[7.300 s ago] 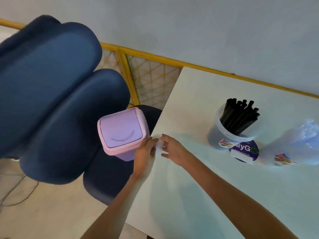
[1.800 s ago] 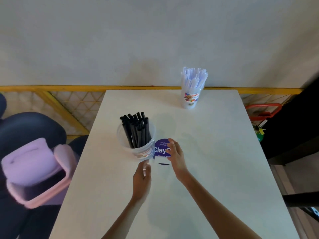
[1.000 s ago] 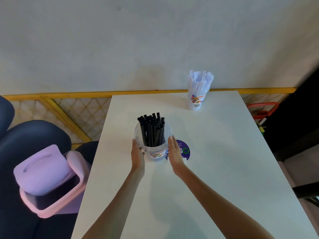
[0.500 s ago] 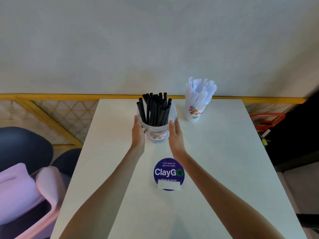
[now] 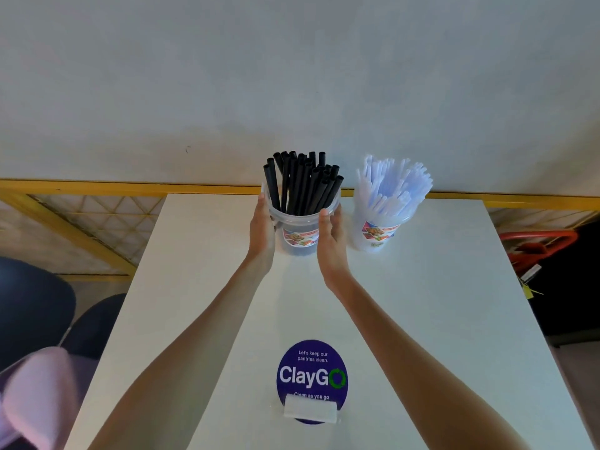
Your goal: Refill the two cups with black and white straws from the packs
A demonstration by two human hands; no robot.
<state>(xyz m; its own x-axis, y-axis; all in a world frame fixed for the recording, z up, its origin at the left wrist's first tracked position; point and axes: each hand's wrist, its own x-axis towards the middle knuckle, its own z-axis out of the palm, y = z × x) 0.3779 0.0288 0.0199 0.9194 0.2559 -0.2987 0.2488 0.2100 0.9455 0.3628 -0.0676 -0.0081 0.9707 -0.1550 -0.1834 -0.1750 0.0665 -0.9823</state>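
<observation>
- Both palms press on the clear cup (image 5: pixel 300 235) of black straws (image 5: pixel 302 183). The left hand (image 5: pixel 261 235) lies on its left wall and the right hand (image 5: pixel 331 237) on its right wall. The fingers are nearly straight and point toward the top of the frame, not wrapped round.
- That cup stands upright at upper centre, near the far edge of the white table (image 5: pixel 438 303). Its straws stand on end, long axis near vertical, with the tops fanning slightly outward.
- Just to its right stands the second cup (image 5: pixel 378 235), upright, with white straws (image 5: pixel 393 186) splayed wider. The right hand fills the narrow gap between the cups.
- A yellow rail (image 5: pixel 97 187) runs close behind the far edge. Bare tabletop lies to the left of the cup and across the lower half, around the round ClayGo sticker (image 5: pixel 311 375) at lower centre.
- Half a second earlier the cup sat nearer the sticker and in front of the white-straw cup. It is now level with that cup and well apart from the sticker.
</observation>
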